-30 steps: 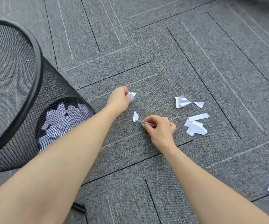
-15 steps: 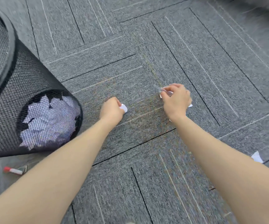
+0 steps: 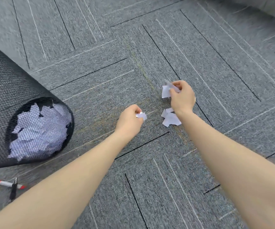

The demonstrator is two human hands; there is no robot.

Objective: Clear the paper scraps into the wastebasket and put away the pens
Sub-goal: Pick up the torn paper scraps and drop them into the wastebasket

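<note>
Right hand (image 3: 182,96) is curled, its grip pinching a white paper scrap (image 3: 165,91) together with a thin pale stick-like object (image 3: 172,85), possibly a pen; motion blur prevents confirmation. Left hand (image 3: 130,120) is closed, its grip holding a small crumpled scrap (image 3: 141,115) at the fingertips.

Governing relation: the loose scraps on the floor (image 3: 170,119) lie just near of the right hand, beside its wrist and to the right of the left hand. The right hand is the nearer of the two, though already loaded. The wastebasket (image 3: 4,100) lies tipped on its side at far left, well apart from both hands, so the left hand is nearer to it. In my judgement either hand must travel left to unload.

White paper (image 3: 37,131) shows through the mesh. Two pens (image 3: 11,185), one red-ended, one dark, lie crossed on the carpet near the basket's base.

Not determinable: the basket's opening, cut off at the left edge; how many pieces make up the loose pile; further scraps under the forearms.
</note>
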